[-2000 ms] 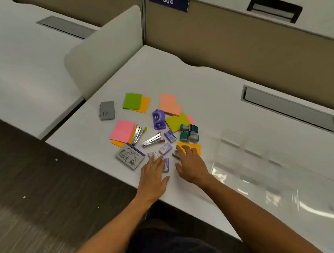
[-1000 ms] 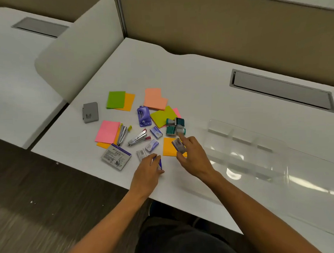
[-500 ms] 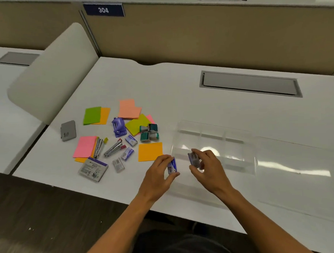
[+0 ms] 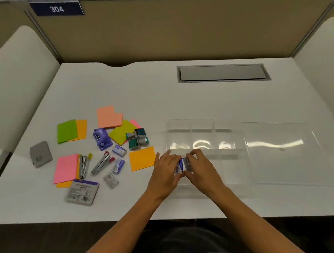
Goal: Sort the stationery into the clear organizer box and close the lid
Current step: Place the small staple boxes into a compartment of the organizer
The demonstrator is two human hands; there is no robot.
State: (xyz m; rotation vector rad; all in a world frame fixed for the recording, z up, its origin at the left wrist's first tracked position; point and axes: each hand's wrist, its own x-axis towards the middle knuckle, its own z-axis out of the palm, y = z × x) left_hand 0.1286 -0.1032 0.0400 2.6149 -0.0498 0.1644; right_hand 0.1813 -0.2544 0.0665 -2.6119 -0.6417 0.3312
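A white desk (image 4: 180, 99) carries everything. On its right side lies the clear organizer box (image 4: 202, 136), its lid (image 4: 280, 152) swung flat open to the right. Left of the box spreads loose stationery: sticky-note pads, among them an orange pad (image 4: 142, 158), a large staple packet (image 4: 82, 192), a purple stapler (image 4: 102, 138) and two slim staplers (image 4: 102, 162). Over the box's near-left compartment, the left hand (image 4: 166, 171) pinches a small blue staple box (image 4: 180, 166) in curled fingers, touching a grey staple box (image 4: 188, 163) gripped by the right hand (image 4: 200, 167).
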